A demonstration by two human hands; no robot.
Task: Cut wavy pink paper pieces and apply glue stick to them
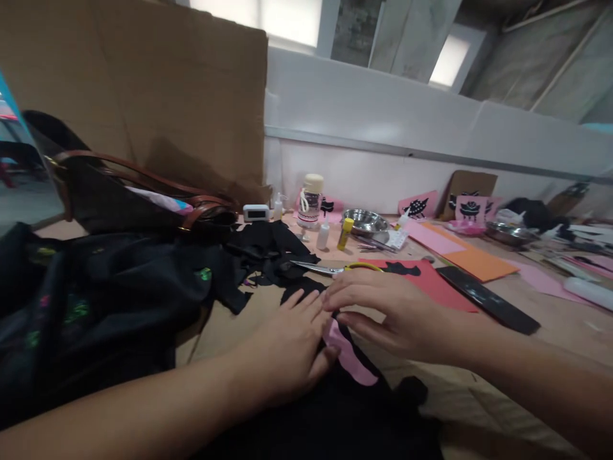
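My left hand (pixel 293 348) lies flat on black cloth (pixel 268 428), its fingers stretched forward. Its thumb touches a wavy pink cut piece (pixel 354 364), paper or cloth, which rests on the cloth. My right hand (pixel 378 306) comes in from the right, fingers lightly bent and thumb apart, its fingertips meeting those of the left hand at the upper end of the pink piece. What lies under the meeting fingertips is hidden. Just beyond the hands are scissors (pixel 318 268) with yellow handles, partly covered by the right hand.
Black scraps (pixel 268 246) spread behind the left hand. A glue stick (pixel 345 234), a small white bottle (pixel 323 236), a metal bowl (pixel 366 222) and a jar (pixel 310 201) stand behind. Red paper (pixel 440 287) and a dark strip (pixel 488 300) lie right; a bag (pixel 115 198) sits left.
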